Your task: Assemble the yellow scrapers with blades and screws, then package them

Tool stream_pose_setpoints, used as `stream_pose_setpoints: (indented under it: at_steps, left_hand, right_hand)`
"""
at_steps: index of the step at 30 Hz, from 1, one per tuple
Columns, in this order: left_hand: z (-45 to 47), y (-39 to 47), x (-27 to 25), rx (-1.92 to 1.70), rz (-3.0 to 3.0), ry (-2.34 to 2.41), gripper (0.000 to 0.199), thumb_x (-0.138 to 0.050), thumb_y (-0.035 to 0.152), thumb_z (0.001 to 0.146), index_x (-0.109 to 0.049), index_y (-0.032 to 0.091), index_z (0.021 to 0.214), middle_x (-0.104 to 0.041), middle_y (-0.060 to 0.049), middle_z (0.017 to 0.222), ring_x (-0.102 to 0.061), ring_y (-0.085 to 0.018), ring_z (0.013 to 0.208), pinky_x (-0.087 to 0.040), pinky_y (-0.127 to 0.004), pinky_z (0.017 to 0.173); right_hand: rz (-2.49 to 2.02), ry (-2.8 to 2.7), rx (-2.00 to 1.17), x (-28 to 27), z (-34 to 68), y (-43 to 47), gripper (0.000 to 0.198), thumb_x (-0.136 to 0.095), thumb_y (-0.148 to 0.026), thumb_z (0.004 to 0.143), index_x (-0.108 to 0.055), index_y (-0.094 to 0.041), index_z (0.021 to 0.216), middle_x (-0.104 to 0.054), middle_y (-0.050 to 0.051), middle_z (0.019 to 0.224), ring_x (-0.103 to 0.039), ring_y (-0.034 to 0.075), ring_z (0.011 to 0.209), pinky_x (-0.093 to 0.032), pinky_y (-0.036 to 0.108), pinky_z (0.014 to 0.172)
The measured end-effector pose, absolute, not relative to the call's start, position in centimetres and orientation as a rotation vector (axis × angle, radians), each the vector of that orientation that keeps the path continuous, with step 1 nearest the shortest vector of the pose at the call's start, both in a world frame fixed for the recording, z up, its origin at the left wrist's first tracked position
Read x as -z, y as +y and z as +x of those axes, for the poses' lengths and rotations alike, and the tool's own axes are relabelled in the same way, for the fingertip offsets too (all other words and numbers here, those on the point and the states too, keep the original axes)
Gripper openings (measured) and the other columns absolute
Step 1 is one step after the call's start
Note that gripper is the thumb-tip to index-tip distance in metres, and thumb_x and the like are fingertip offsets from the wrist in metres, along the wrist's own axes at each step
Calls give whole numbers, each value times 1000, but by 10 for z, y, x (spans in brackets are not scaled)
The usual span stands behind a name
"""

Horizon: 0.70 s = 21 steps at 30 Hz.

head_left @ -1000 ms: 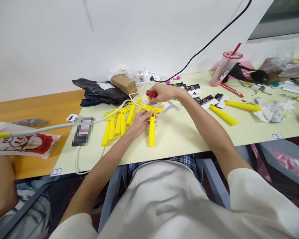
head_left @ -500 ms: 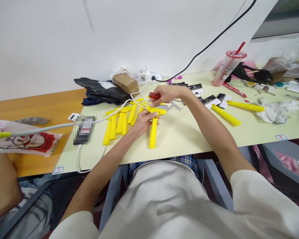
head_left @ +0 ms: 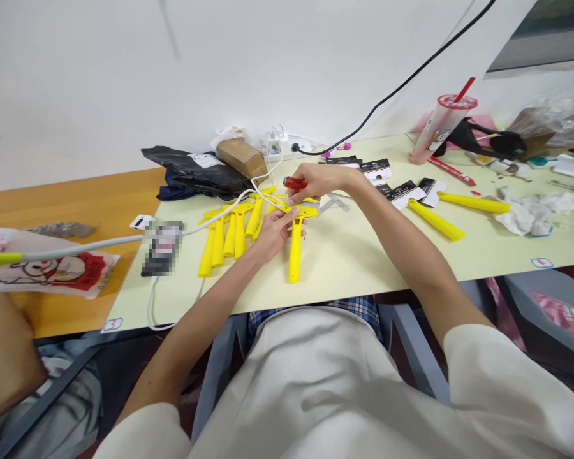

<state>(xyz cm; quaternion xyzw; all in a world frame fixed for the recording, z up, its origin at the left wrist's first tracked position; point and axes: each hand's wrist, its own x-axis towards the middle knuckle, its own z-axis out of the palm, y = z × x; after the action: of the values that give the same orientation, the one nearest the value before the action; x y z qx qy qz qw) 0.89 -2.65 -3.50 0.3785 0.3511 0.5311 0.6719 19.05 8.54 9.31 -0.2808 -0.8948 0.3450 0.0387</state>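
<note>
My left hand (head_left: 273, 234) is closed on the head of a yellow scraper (head_left: 294, 255), whose handle points toward me. In my right hand (head_left: 310, 180) is a screwdriver with a red handle (head_left: 295, 183); its tip is hidden by the fingers, just over the scraper's head. Loose metal blades (head_left: 335, 205) lie on the table right of the scraper. Several more yellow scrapers (head_left: 230, 231) are laid side by side left of my left hand, handles toward me. Two separate yellow handles (head_left: 436, 220) rest farther right.
Black-and-white cards (head_left: 404, 193) lie behind my right forearm. A tall cup (head_left: 430, 137) with a straw stands back right, near crumpled tissue (head_left: 530, 213). At left are a phone (head_left: 162, 248), a white cable (head_left: 205, 223), a black plastic bag (head_left: 201, 172) and a brown parcel (head_left: 242, 159).
Both hands stay at the scraper with nearly the same grip. The scraper and the red screwdriver handle have shifted only slightly.
</note>
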Motion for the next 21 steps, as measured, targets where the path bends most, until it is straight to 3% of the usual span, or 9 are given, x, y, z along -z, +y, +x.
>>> stream_pose_setpoints:
  at_steps: [10,21]
  left_hand:
    - [8,-25,34,-1208,835,816,48,-104,40,75,-75,16,104,-81,-7,99,-81,-20,88,-71,-32,78]
    - [12,-29,29,-1218,833,842,44,-105,35,71,-76,15,97,-77,-4,91,-77,-17,81,-66,-29,67]
  right_hand:
    - [-806,-2704,-983,-84,186,92,42,-93,-37,88,-58,-19,73,-49,-7,65,-41,10,63,-31,29,58]
    - [-792,-2744,-1029,-90,187,87,44,-91,-37,92,-56,-19,72,-53,-7,60,-47,10,57,-32,28,57]
